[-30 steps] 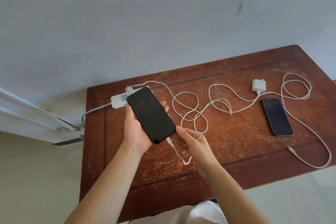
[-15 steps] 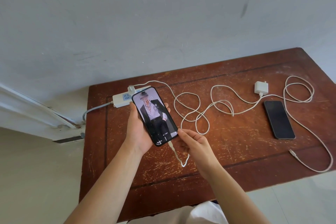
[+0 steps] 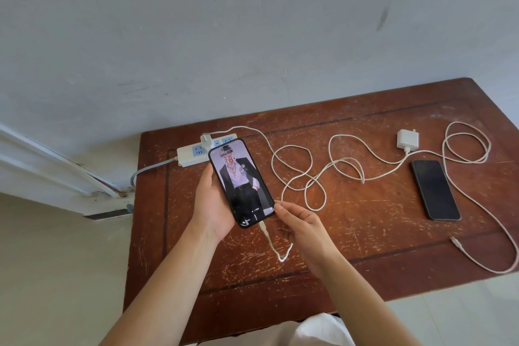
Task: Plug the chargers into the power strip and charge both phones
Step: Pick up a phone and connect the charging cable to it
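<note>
My left hand [image 3: 212,205] holds a phone [image 3: 241,182] above the table, its screen lit with a picture. A white cable [image 3: 292,174] is plugged into the phone's bottom end and runs in loops to a white charger [image 3: 207,140] seated in the white power strip [image 3: 193,152] at the back left. My right hand [image 3: 302,223] hovers beside the phone's lower right corner, fingers loosely curled near the cable; no firm grip shows. A second phone [image 3: 435,189], screen dark, lies flat at the right. Above it lies a loose white charger [image 3: 407,140], and its cable's free plug [image 3: 455,241] rests on the table.
The worn brown wooden table [image 3: 351,233] stands against a pale wall. A grey cord [image 3: 148,170] leaves the power strip over the table's left edge toward a white skirting. The second cable [image 3: 466,146] coils at the far right, close to the table edge.
The phone's screen went from dark to lit with the cable plugged in. My right hand has eased off the plug and sits a little to its right. The view shifted slightly.
</note>
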